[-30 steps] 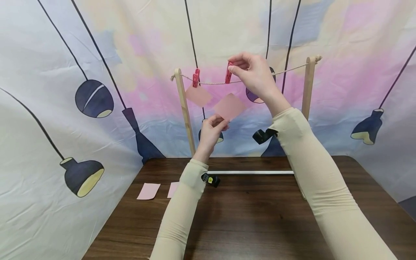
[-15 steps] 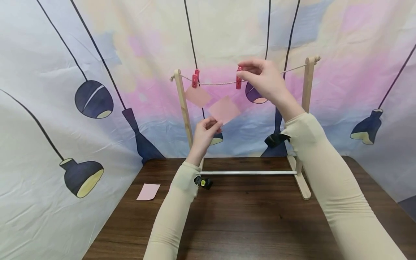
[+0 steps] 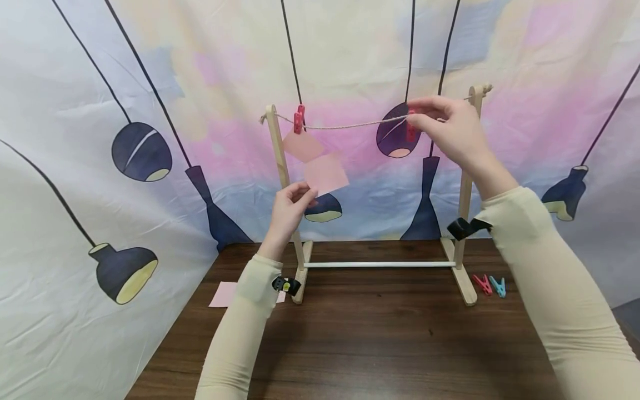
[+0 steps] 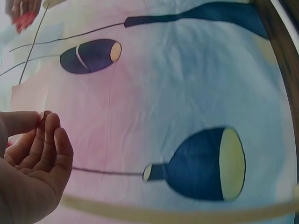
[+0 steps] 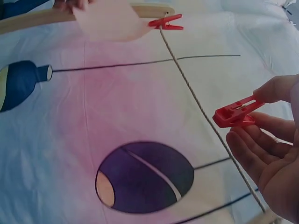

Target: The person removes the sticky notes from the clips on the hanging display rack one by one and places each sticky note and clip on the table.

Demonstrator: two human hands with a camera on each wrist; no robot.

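Left hand (image 3: 289, 208): a pink paper square (image 3: 327, 172) is pinched at its lower left corner by thumb and fingers, so its upper edge is left uncovered, below the rope (image 3: 345, 127).
Right hand (image 3: 452, 128): a red clothespin (image 5: 236, 112) is pinched by its handles, so its biting end is left free, pointed down; whether the rope is touched cannot be told.
Rope: strung between wooden posts (image 3: 279, 150), and so kept above the bench (image 3: 375, 344).
Hung square (image 3: 302, 145): held by its upper corner near the left post by another clothespin (image 3: 298, 119).
Bench, right: a red clip (image 3: 483, 285) and a blue clip (image 3: 498, 286) are laid beside the frame's foot (image 3: 466, 286), presumably for easy reach.
Bench, left: pink sheets (image 3: 222, 294) are laid flat, partly hidden by the sleeve.
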